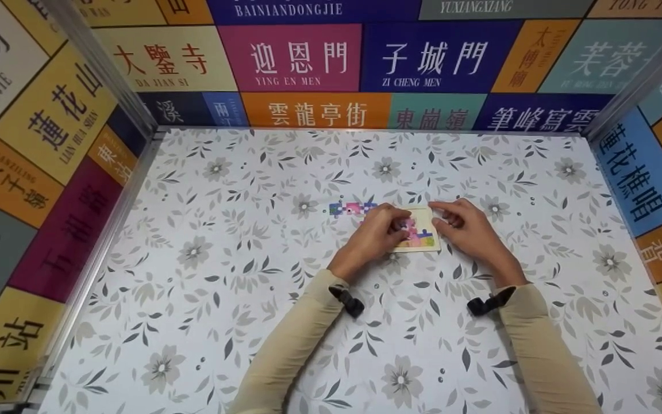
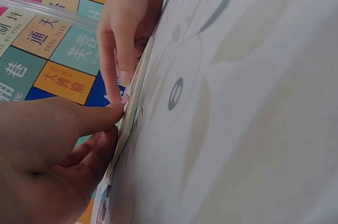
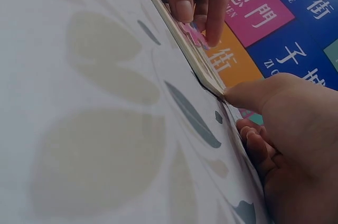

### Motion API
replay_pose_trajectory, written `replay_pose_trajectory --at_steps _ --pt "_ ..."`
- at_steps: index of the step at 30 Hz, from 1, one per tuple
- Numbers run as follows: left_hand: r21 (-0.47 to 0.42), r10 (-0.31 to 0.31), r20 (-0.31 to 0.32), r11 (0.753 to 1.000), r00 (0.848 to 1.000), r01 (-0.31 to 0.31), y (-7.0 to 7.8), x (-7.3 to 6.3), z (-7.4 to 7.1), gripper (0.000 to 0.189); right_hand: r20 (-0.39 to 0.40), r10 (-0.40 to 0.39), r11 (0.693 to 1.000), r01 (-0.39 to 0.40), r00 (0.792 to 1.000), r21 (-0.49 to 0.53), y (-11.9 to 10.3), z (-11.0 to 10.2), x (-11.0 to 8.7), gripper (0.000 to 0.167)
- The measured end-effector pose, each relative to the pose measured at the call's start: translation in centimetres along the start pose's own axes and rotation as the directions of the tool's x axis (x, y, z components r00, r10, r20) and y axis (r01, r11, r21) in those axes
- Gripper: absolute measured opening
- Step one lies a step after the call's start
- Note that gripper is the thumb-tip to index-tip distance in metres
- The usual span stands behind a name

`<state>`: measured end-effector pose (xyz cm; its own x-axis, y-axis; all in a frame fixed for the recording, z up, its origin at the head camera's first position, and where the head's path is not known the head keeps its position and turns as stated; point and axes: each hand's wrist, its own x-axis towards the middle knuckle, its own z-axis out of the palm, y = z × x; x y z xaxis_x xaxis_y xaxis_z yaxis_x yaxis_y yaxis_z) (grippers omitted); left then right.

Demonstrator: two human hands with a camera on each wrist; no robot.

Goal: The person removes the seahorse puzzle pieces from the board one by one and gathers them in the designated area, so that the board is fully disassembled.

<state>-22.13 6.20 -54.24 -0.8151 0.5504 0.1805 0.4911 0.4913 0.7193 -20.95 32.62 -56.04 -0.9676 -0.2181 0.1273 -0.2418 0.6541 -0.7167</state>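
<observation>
A small jigsaw puzzle tray [image 1: 418, 248] with a pale frame lies on the patterned tabletop, partly filled with colourful pieces along its bottom and left. My left hand [image 1: 372, 234] reaches over the tray's left side and hides part of it. Between its thumb and fingers, a pink puzzle piece [image 3: 194, 35] shows in the right wrist view. My right hand [image 1: 469, 231] holds the tray at its right edge, index fingertip by the upper corner. Its thumb [image 3: 245, 96] presses against the tray's corner, other fingers curled below.
Several joined or loose puzzle pieces [image 1: 349, 209] lie just left of the tray, partly behind my left hand. The floral tabletop [image 1: 250, 322] is bounded at the back and both sides by panels [image 1: 299, 60] with coloured lettered blocks.
</observation>
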Motion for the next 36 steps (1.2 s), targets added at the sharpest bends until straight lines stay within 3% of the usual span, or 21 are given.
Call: replay_pose_trajectory --at_steps 16,26,36 --pt "-0.016 -0.003 0.010 1.000 1.000 0.003 0.0 0.0 -0.5 0.037 0.017 0.003 1.000 -0.003 1.000 0.005 -0.2 -0.2 -0.1 0.051" --pt "-0.074 -0.012 -0.040 0.997 0.999 0.009 -0.6 -0.8 -2.8 0.036 0.009 -0.003 1.000 0.003 1.000 0.006 -0.1 -0.1 -0.1 0.049" --pt "-0.025 0.002 -0.070 1.000 0.998 -0.004 -2.1 -2.4 -4.5 0.036 0.008 0.012 1.000 -0.013 1.000 0.016 0.0 -0.1 -0.1 0.050"
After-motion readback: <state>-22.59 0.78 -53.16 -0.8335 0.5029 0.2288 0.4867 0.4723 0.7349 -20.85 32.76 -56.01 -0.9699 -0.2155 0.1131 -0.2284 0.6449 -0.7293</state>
